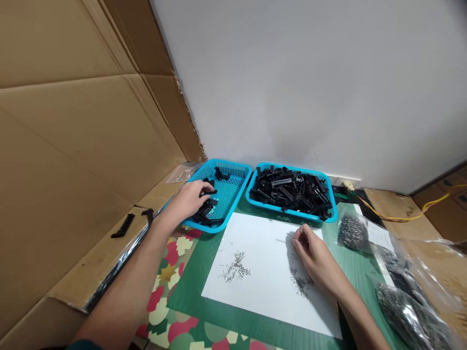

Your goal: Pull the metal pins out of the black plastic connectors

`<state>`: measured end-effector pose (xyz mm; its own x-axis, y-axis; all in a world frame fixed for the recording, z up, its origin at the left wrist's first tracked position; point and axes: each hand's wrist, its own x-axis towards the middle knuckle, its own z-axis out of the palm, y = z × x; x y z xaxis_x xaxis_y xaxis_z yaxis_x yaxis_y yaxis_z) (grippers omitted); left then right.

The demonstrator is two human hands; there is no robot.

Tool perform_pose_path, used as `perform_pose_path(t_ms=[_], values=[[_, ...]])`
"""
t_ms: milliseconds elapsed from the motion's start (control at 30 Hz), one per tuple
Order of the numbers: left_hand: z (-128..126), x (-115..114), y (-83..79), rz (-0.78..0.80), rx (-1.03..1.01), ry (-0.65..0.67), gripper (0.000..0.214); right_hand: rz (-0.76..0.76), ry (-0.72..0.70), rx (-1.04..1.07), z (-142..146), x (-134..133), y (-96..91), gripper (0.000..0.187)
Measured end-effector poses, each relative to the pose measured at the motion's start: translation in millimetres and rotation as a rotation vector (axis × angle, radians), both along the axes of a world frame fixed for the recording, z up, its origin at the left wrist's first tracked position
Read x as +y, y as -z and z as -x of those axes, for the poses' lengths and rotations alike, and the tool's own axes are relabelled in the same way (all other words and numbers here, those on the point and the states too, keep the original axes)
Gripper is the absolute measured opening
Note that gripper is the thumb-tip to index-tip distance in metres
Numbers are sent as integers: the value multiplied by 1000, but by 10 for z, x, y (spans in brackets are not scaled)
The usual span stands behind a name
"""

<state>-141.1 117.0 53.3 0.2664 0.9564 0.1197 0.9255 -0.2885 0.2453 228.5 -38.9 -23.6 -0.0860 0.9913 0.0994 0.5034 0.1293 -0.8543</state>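
Observation:
My left hand [195, 197] reaches into the left blue basket [233, 201], its fingers closed round a black plastic part [209, 190]. More black plastic parts [207, 218] lie under and beside that hand. Over the white sheet [262, 291], my right hand [310, 250] pinches a thin metal pin [291, 236] that points to the left. Most of what the right fingers hold is hidden. A pile of small wire springs or clips [236, 268] lies on the sheet's left side, and a second small pile [301, 284] lies below my right hand.
A second blue basket [332, 201] at the back is heaped with black parts. Plastic bags of small metal pieces [353, 233] lie on the right. Cardboard [91, 121] walls off the left, where two black parts [123, 226] rest. A yellow cable [404, 218] runs right.

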Motion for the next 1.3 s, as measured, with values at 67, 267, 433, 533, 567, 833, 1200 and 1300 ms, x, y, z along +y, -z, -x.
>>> perform_pose_path(t_ms=[67,267,433,533,567,833,1200,1300], values=[[155,13,71,38,31,17,27,22,19,60,0,16,-2,19],[245,27,152,70,72,57,24,109,66,315,-22,66,-17,36],[232,30,26,47,58,52,18,91,97,356,-49,71,28,38],[199,2,-117,23,32,39,24,110,72,387,-47,65,42,38],[175,-18,-167,13,16,33,27,122,69,407,-42,62,37,38],[-468,-631,-275,-243,-280,159,23,204,131,578,28,29,-53,39],[-1425,-1266,502,-173,-392,579,18,217,295,489,65,38,-61,40],[-1430,-1277,604,-162,-365,604,17,209,289,425,46,48,-53,38]])
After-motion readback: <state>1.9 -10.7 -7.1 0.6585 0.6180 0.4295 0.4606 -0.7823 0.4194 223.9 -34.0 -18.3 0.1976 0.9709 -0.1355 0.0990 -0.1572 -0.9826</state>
